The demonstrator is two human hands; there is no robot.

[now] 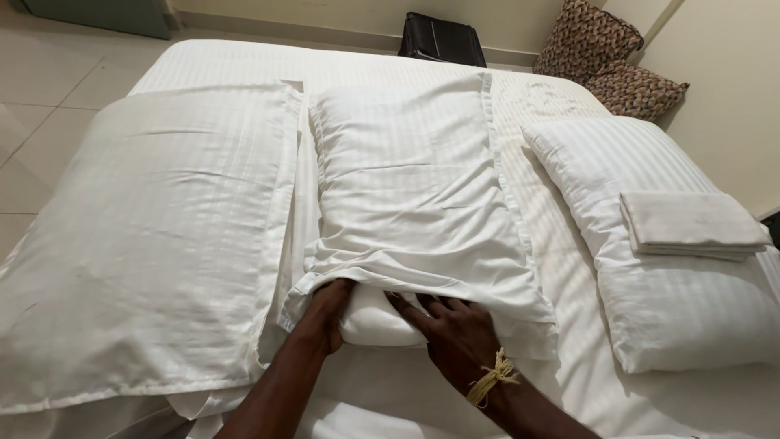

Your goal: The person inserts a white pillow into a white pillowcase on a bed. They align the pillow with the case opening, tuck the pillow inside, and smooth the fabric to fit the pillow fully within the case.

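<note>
The head camera looks down on a bed (pixel 536 244) covered in a white striped sheet. The middle pillow (pixel 414 187) serves as the landmark: it lies lengthwise at the centre of the bed, mostly dressed in a white striped pillowcase (pixel 439 268) whose open end is bunched at the pillow's near end, where a bare corner of the pillow shows.

The left hand (pixel 329 313) is at the near left corner of the middle pillow, its fingers tucked up under the loose edge of the pillowcase and curled around the fabric there, grasping it. The right hand (pixel 455 333) lies just right of it on the exposed near end of the same pillow, palm down and fingers spread flat, fingertips slipping under the pillowcase hem; it presses rather than clenches. A yellowish string band (pixel 491 378) is tied around the right wrist.

Left of the middle pillow, touching its side, lies a large flat pillow (pixel 154 236) in a white case. Right of the middle pillow, a little apart, lies another white pillow (pixel 658 268) with a folded white cloth (pixel 691 223) resting on top. Beyond the middle pillow's far end, past the bed's edge, a black bag (pixel 441 39) leans at the wall, and to its right two brown patterned cushions (pixel 609 57) are stacked in the corner.
</note>
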